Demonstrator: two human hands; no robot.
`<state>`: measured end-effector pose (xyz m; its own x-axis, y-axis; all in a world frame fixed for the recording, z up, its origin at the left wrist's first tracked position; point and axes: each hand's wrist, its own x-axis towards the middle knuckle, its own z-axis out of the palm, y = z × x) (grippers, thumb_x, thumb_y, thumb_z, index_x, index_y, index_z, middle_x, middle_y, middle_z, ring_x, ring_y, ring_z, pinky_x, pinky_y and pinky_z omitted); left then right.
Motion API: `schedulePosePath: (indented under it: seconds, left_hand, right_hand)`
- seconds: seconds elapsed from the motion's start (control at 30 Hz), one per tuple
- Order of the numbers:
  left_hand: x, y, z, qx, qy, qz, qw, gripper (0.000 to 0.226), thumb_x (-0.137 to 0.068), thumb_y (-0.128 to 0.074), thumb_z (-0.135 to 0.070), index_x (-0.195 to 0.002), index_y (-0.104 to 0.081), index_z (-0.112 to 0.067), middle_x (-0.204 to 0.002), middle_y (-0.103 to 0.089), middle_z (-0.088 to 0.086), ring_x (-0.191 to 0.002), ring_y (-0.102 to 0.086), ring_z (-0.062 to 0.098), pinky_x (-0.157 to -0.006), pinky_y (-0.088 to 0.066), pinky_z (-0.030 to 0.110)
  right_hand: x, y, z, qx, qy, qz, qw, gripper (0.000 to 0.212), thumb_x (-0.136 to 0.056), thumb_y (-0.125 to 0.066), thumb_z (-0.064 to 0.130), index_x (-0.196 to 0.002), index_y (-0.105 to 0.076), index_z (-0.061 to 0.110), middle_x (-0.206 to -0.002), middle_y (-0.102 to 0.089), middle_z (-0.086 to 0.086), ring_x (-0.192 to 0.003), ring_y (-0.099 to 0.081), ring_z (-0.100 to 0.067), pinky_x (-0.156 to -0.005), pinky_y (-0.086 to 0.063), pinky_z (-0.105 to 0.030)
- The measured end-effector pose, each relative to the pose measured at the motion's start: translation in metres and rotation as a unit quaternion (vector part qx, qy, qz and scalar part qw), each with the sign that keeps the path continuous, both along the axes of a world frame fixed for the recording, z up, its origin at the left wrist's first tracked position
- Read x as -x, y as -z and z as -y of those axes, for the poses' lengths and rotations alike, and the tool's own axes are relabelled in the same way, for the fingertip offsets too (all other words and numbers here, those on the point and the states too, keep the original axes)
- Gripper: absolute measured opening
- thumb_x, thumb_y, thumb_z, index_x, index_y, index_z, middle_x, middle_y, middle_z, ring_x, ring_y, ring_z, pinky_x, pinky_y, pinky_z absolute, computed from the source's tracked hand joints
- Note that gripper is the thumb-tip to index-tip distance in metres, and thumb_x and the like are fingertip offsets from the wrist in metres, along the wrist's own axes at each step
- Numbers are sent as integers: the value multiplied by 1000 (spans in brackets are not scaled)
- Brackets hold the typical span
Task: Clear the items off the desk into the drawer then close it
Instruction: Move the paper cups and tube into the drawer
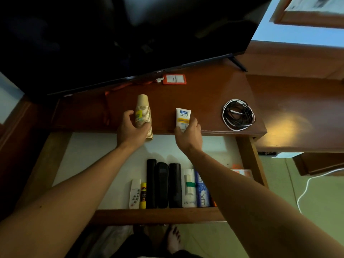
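Observation:
A stack of tan paper cups [143,110] stands at the front edge of the wooden desk [204,90], and my left hand [131,130] is wrapped around its lower part. My right hand [189,135] grips the bottom end of a white and yellow tube [183,117] lying on the desk. A coil of black and white cable [238,114] lies on the desk to the right. An orange badge holder [175,79] with its lanyard lies near the screen. Below the desk edge the drawer [83,155] is pulled open, white inside.
A large dark screen [130,38] stands over the back of the desk. In the drawer's front lie a white remote [135,194], a yellow glue stick [143,195], black cases [162,185] and small boxes [195,189]. My feet [173,239] show on the floor below.

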<state>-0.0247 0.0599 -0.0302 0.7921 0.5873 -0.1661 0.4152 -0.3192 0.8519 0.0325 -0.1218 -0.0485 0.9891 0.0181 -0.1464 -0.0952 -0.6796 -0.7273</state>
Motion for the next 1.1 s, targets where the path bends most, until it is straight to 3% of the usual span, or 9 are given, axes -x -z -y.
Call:
schedulePosePath:
  seconds: [0.1, 0.23, 0.33, 0.53, 0.63, 0.73, 0.9, 1.0, 1.1]
  left_hand:
    - [27, 5, 1, -8, 5, 21, 1000, 70, -78, -71, -41, -140, -38, -30, -128, -58, 3, -101, -64, 22, -78, -58, 40]
    - [61, 14, -4, -44, 25, 34, 998, 67, -80, -73, -33, -139, -40, -27, -123, -57, 2, -94, -62, 17, -67, -50, 30]
    - [89, 30, -17, -52, 55, 22, 997, 68, -82, -74, -29, -140, -39, -26, -121, -56, 0, -91, -62, 16, -63, -46, 27]
    - [139, 60, -56, -49, 90, -60, 993, 73, -81, -75, -31, -142, -35, -31, -114, -58, -2, -80, -64, 12, -61, -51, 31]
    - [150, 75, -75, -40, 98, -110, 988, 75, -80, -75, -36, -142, -34, -32, -115, -60, -1, -83, -64, 14, -68, -56, 37]
    - [150, 87, -90, -15, 108, -178, 978, 74, -80, -74, -38, -144, -37, -29, -118, -62, 2, -94, -63, 20, -76, -51, 34]
    - [150, 99, -109, 4, 135, -245, 960, 73, -79, -72, -40, -143, -40, -31, -122, -65, 5, -100, -62, 24, -81, -46, 30]
    - [151, 100, -114, 16, 150, -258, 954, 74, -79, -73, -39, -144, -37, -33, -123, -64, 4, -101, -62, 24, -79, -46, 29]
    - [153, 104, -117, 18, 167, -259, 951, 76, -79, -75, -36, -144, -37, -31, -121, -66, 5, -99, -64, 24, -81, -50, 31]
  right_hand:
    - [31, 6, -6, -43, -36, 7, 998, 63, -93, -64, 36, -145, -35, 15, -129, -51, -5, -99, -53, -15, -78, -46, -32]
    - [69, 16, -18, -53, -81, -41, 994, 84, -87, -67, 45, -154, -22, 21, -139, -51, -5, -110, -62, -20, -91, -56, -44]
    - [93, 26, -27, -53, -107, -67, 991, 89, -84, -69, 48, -155, -21, 24, -141, -50, -3, -112, -61, -20, -93, -56, -44]
    - [127, 50, -58, -47, -137, -146, 979, 83, -73, -73, 47, -142, -33, 25, -125, -61, 1, -99, -64, -14, -85, -59, -38]
    - [133, 57, -76, -12, -150, -172, 973, 60, -75, -78, 40, -125, -48, 22, -116, -63, 0, -96, -64, -16, -82, -58, -35]
    - [134, 63, -95, 32, -160, -214, 963, 47, -76, -80, 38, -115, -62, 17, -109, -69, -1, -93, -67, -17, -83, -59, -36]
    - [133, 61, -122, 104, -177, -268, 941, 31, -75, -85, 29, -89, -62, 14, -91, -68, -3, -77, -66, -16, -54, -51, -25]
    - [137, 64, -133, 128, -170, -278, 937, 35, -73, -85, 28, -95, -66, 9, -91, -70, -7, -77, -70, -18, -64, -61, -30]
    - [140, 69, -138, 136, -174, -278, 935, 39, -72, -86, 30, -98, -66, 9, -91, -68, -4, -78, -68, -17, -62, -57, -27]
